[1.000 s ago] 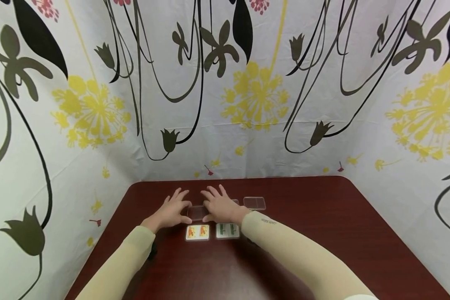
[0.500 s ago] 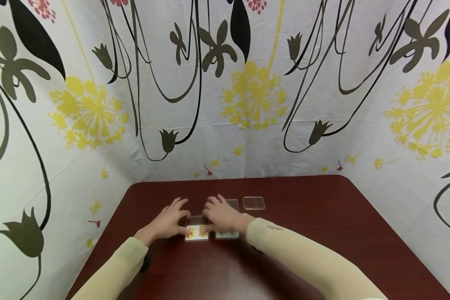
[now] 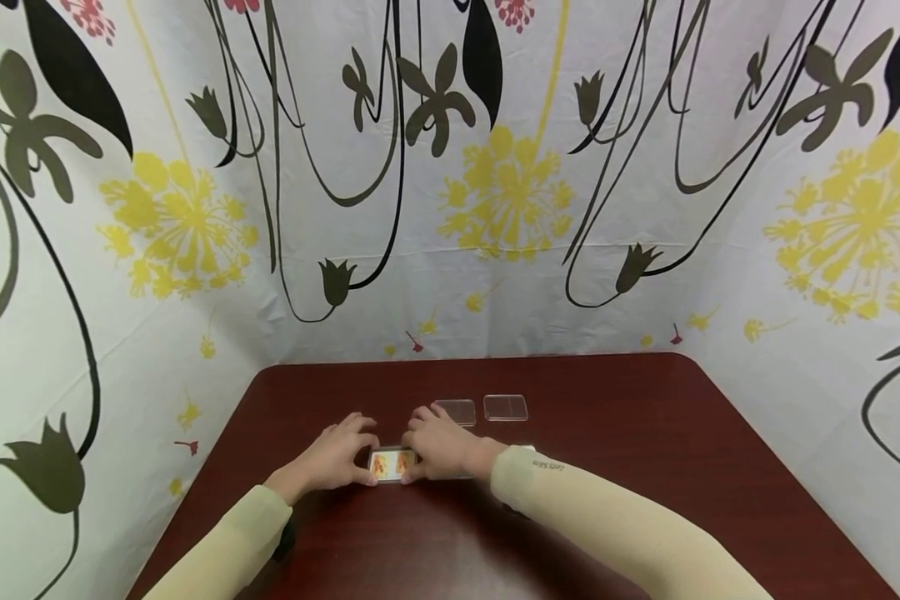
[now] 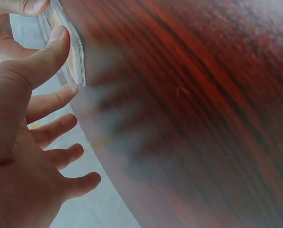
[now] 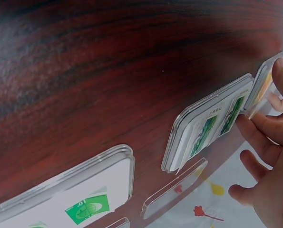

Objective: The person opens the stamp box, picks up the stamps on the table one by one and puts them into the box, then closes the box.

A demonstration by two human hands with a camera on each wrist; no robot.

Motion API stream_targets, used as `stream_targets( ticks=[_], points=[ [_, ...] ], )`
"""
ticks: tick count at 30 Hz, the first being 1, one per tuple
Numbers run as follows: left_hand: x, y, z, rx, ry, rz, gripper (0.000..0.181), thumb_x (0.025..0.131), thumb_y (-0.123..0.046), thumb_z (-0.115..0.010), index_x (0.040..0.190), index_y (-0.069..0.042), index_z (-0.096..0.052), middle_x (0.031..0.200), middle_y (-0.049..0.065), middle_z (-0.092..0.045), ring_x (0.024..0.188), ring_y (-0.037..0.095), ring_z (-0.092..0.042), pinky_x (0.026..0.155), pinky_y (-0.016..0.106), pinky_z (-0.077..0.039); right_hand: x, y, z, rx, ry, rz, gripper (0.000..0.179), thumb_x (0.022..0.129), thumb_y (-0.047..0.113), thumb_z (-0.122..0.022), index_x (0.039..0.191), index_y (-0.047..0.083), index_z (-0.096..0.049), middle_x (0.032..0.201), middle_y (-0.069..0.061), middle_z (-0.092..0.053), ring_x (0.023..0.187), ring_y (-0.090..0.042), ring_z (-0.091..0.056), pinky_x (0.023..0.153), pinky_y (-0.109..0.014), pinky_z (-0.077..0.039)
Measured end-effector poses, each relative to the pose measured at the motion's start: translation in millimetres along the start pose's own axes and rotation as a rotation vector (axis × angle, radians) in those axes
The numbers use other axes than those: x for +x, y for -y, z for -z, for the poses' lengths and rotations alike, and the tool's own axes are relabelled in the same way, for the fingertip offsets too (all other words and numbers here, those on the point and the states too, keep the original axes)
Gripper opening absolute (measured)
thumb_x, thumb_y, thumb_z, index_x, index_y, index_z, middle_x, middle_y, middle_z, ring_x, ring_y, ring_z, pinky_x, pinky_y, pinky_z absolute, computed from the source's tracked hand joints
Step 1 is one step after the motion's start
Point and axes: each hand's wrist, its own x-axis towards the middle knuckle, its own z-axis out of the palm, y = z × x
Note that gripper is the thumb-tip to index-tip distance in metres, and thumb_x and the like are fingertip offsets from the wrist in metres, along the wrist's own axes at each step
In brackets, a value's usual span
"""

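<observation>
A flat clear plastic case (image 3: 392, 464) holding two orange-printed stamps lies on the table between both hands. My left hand (image 3: 332, 458) grips its left side, with thumb on the near edge and forefinger at the far edge; the other fingers spread out in the left wrist view. On its right side my right hand (image 3: 444, 447) pinches the same case with thumb and forefinger. Beside it, a case with green landscape stamps (image 5: 212, 126) is mostly hidden under my right hand in the head view. Another case with a green stamp (image 5: 60, 194) lies farther along.
Two clear plastic lids (image 3: 457, 412) lie side by side farther back on the dark red table (image 3: 592, 400). A flower-printed cloth (image 3: 435, 208) hangs behind the table and at both sides.
Both hands have drawn a clear lid from behind the orange stamp case toward the near side. It now lies over that case, and the spot behind it is bare.
</observation>
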Motion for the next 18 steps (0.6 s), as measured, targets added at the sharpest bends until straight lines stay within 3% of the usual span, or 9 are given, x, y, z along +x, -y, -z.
stream_targets(
  ticks=[10, 18],
  points=[
    [0.3, 0.7, -3.1, 0.026, -0.006, -0.017, 0.041, 0.082, -0.042, -0.083, 0.114, -0.019, -0.070, 0.148, 0.010, -0.045, 0.144, 0.037, -0.030, 0.104, 0.069, -0.031, 1.3, 1.5, -5.3, 0.007, -0.017, -0.011, 0.055, 0.084, 0.070, -0.067, 0.112, 0.023, -0.073, 0.109, 0.007, -0.063, 0.121, -0.019, -0.046, 0.106, -0.055, -0.037],
    [-2.4, 2.3, -2.2, -0.034, -0.007, -0.021, 0.041, 0.082, -0.043, -0.084, 0.114, -0.020, -0.070, 0.147, 0.012, -0.045, 0.133, 0.034, -0.045, 0.099, 0.061, -0.041, 2.7, 2.7, -8.2, -0.017, -0.036, -0.004, 0.053, 0.081, 0.069, -0.070, 0.109, 0.024, -0.075, 0.106, 0.007, -0.063, 0.120, -0.020, -0.047, 0.105, -0.055, -0.038]
  ],
)
